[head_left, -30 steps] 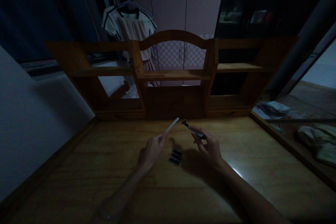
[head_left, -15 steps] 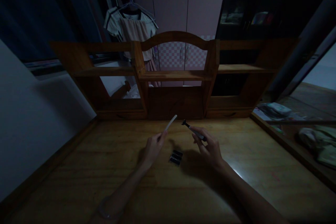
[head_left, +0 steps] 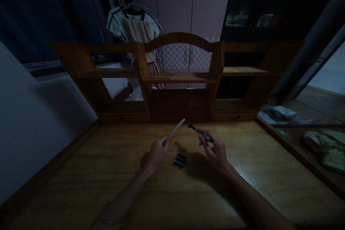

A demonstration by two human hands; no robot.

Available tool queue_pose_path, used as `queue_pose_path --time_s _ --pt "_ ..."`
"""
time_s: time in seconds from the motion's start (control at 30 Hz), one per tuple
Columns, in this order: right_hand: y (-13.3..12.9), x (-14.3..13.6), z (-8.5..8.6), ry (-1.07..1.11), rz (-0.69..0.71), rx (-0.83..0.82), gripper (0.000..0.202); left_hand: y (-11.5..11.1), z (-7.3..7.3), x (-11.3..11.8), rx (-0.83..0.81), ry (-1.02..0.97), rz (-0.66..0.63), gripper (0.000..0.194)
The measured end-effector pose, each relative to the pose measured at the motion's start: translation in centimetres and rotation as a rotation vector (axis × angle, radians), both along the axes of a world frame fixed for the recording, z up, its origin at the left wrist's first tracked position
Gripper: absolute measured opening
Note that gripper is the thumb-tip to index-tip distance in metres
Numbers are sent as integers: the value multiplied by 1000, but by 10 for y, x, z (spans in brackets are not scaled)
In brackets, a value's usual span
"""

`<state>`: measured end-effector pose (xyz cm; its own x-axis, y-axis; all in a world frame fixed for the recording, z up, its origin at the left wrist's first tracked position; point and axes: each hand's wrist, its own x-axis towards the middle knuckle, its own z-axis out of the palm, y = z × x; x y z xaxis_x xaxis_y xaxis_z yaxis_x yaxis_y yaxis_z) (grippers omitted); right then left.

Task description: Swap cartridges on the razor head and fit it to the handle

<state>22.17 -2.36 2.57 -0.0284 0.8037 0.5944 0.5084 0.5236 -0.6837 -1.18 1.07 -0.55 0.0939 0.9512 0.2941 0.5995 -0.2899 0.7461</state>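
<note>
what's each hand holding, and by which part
Left hand: a pale strip, by its lower end. Right hand: a razor-like tool, by its handle.

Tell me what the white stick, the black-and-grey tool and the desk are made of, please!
The white stick looks like plastic: pale, smooth and one even colour. The black-and-grey tool may be plastic too, judging by its smooth handle, but it's too small and dim to be sure. The desk looks like varnished wood: it has grain lines and a shiny patch.
</note>
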Motion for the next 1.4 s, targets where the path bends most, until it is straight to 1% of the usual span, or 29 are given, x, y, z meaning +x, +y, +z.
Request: queue_pose_path --time_s 0.07,0.13,0.2,0.27,0.33,0.4,0.43,0.5,0.57,0.6,0.73,0.87,0.97,1.07,1.17,1.27,1.4 --pt "0 0 -1 1 4 -15 26 -1 0 3 0 -14 -55 52" --pt "0 -1 -2 10 6 -26 26 -1 -2 4 -33 -38 -108 52" --pt "-1 -1 -2 26 6 -23 26 2 -3 3 -64 -48 -94 53" --pt "-1 -2 -2 35 4 -2 26 4 -4 1 -70 -45 -38 54" --pt "-1 -2 -2 32 -5 18 26 5 -2 -2 -56 -45 12 55" --pt "-1 -1 -1 25 -14 27 26 4 1 -3 -28 -59 23 55" --pt "-1 -1 -1 23 -18 27 26 3 2 -2 -15 -68 9 54" --pt "-1 -1 -1 20 -20 25 25 1 3 0 -14 -86 -65 51" --pt "-1 -1 0 13 -18 25 25 0 1 3 -42 -90 -127 49" --pt "-2 -1 0 9 -18 27 25 1 0 3 -57 -85 -135 49" --pt "-3 -2 0 15 -20 15 25 6 -5 -1 -66 -57 -55 52" --pt "-2 -3 0 21 -21 16 25 6 -4 -3 -26 -87 -11 54" --pt "-2 -2 -1 13 -12 -7 26 3 -2 1 -8 -94 -52 52" --pt "-2 -2 -1 4 -13 -20 26 2 -2 3 -46 -79 -99 49" --pt "-1 -2 -1 2 -18 -13 26 4 -2 2 -80 -62 -86 50" --pt "-1 -1 -1 -2 -13 -17 26 3 -1 1 -53 -70 -58 53" --pt "-1 -1 -1 -11 -13 -7 24 2 -2 4 -47 -79 -123 49"
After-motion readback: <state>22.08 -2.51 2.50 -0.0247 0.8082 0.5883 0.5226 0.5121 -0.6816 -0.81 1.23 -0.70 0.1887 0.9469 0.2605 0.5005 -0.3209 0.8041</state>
